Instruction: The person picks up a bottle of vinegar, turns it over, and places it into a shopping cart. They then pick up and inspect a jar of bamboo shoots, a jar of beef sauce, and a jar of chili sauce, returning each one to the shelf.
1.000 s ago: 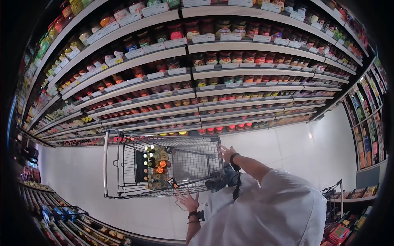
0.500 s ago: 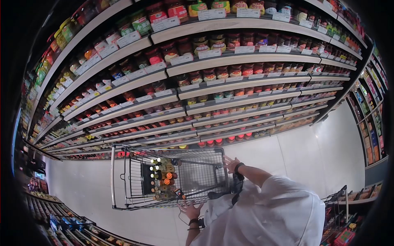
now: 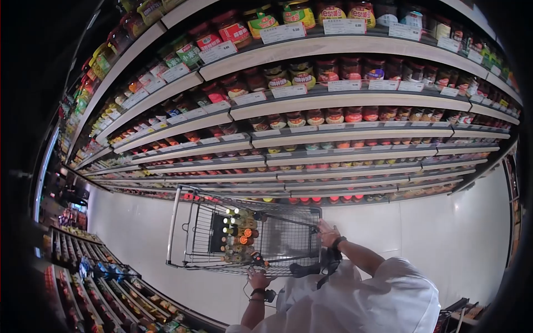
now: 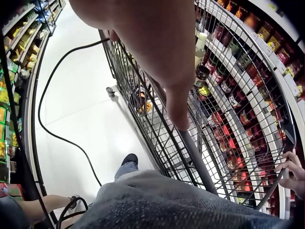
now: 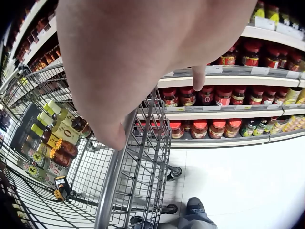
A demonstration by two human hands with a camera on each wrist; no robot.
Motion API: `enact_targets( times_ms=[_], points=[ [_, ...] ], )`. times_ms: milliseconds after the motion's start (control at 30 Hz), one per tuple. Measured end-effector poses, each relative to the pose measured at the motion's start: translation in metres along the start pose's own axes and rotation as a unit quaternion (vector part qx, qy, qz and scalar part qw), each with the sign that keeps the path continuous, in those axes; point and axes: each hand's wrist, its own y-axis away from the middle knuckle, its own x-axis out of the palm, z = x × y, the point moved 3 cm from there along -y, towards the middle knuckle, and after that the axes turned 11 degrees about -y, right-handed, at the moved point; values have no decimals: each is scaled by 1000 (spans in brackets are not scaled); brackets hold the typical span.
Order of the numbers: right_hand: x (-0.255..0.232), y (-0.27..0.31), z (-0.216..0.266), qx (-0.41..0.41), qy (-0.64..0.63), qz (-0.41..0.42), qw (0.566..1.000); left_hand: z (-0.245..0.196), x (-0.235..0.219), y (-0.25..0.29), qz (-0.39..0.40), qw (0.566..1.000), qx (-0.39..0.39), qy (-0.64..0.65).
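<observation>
Cart of wire mesh standing in a supermarket aisle, parked just beside long shelves of jars. Left hand resting on the near end of the cart handle, thumb stretched along the grey bar in the left wrist view; other fingers hidden, so cannot tell whether curled around it. Right hand at the far end of the same bar, by the basket's corner, a dark band on the wrist. From the right wrist view, thumb laid against the top rail and one finger straight; fingers relaxed rather than clenched, full wrap not visible. Bottles with pale and orange caps packed in a row along the cart floor, upright, touching one another, next to a dark flat pack. Small black and orange device lying on the mesh near the handle end. Red-lidded jars lined up on the shelf just beyond the cart. White floor underneath, one shoe showing beside a rear wheel.
</observation>
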Motion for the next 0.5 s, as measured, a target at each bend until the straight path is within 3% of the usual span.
enact_targets(
  times_ms=[233,333,500],
  points=[
    [-11,1,-7,49,-25,9,998,20,-28,-1,-60,998,-19,-10],
    [7,-9,-31,54,-14,8,998,30,-21,-4,-75,997,7,17],
    [17,-11,-43,52,9,-4,999,33,5,-19,19,998,37,50]
  ],
)
